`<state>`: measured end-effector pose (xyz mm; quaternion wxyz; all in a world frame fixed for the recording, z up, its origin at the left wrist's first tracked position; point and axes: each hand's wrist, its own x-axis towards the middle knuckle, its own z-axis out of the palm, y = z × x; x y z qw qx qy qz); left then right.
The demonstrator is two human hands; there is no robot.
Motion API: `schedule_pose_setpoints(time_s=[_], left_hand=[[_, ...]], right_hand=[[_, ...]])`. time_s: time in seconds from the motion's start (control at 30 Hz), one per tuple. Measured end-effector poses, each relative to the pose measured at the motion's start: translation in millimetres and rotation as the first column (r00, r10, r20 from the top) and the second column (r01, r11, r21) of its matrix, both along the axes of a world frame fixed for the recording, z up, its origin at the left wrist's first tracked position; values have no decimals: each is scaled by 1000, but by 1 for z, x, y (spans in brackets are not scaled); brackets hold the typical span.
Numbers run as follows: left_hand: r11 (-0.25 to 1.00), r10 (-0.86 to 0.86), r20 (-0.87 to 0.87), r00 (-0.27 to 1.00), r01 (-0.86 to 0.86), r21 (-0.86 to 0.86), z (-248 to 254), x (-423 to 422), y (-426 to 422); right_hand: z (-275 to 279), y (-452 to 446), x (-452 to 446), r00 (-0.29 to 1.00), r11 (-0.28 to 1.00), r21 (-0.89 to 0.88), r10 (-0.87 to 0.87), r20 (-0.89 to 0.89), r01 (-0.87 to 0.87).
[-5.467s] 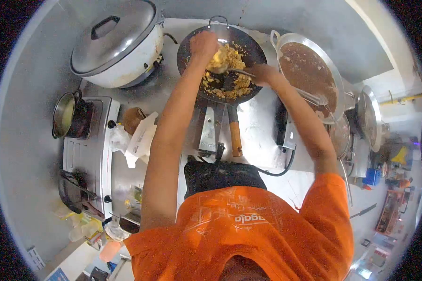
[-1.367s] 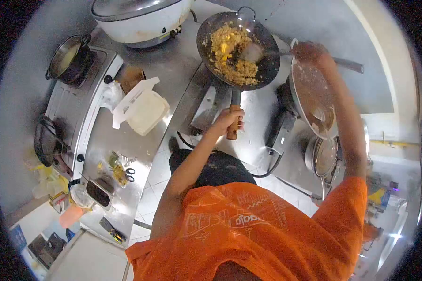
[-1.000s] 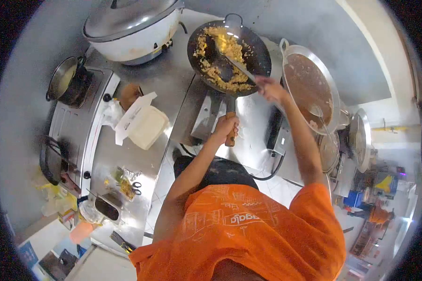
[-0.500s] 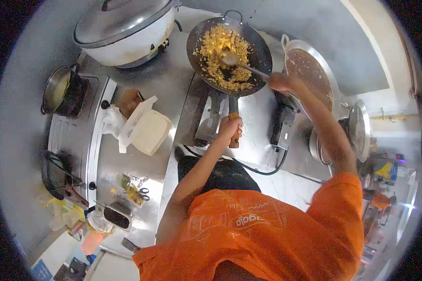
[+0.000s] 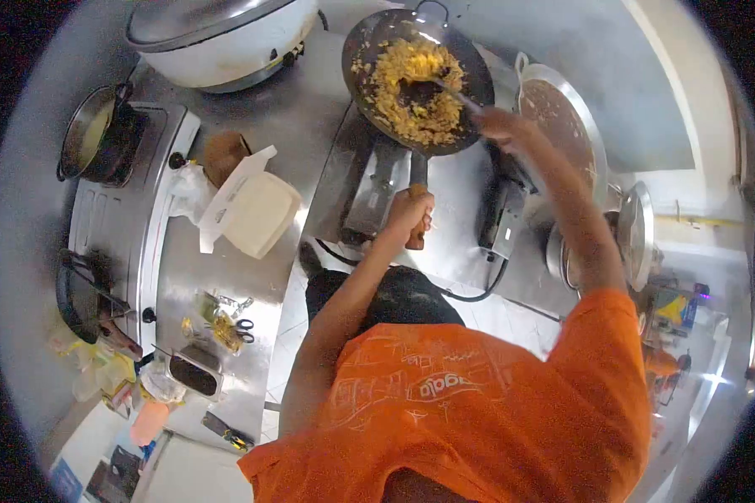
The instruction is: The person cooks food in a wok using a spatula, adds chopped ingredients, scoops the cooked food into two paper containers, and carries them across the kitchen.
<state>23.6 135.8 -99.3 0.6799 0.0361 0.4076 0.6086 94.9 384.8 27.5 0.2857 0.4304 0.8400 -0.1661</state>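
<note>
My left hand [image 5: 409, 210] is wrapped round the wooden-ended handle [image 5: 419, 172] of a dark wok [image 5: 369, 29]. In the wok lies fried rice [image 5: 394, 101] with yellow egg-like pieces, spread roughly in a ring round a bare dark patch. At the wok's right rim, my right hand [image 5: 505, 127] is closed on the handle of a metal ladle [image 5: 464, 101]. The ladle slants down to the left, and its head is in the food, partly hidden.
A gas burner [image 5: 369, 189] sits below the wok. To the right stands a large pan [image 5: 596, 126] of brownish liquid. A white cooker [image 5: 226, 54], takeaway box [image 5: 260, 214], scissors [image 5: 243, 330] and metal container [image 5: 195, 373] are on the left, beside a stove [image 5: 117, 226] with a pot [image 5: 88, 134].
The ladle head has shifted right and sunk into the rice, which is now in a looser ring. The whole view has shifted slightly. My left hand keeps its grip on the wok handle.
</note>
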Motion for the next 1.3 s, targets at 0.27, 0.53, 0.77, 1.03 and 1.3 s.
schedule_pose_setpoints(time_s=[0.27, 0.53, 0.77, 1.03, 1.3], left_hand=[[995, -72, -46, 996, 69, -68, 5, 7, 6], [984, -107, -103, 989, 91, -151, 52, -30, -20], [949, -315, -367, 875, 292, -120, 23, -44, 27], [970, -205, -129, 970, 183, -162, 153, -24, -113], [948, -213, -627, 749, 5, -317, 167, -23, -101]], right_hand=[[-21, 27, 10, 989, 989, 64, 138, -52, -135], [-28, -126, 113, 416, 195, -893, -909, -10, 406], [-62, -133, 60, 149, 122, -985, -983, -103, 124], [11, -207, 125, 284, 371, -918, -904, -321, 143], [49, -217, 104, 170, 472, -881, -869, -465, 5]])
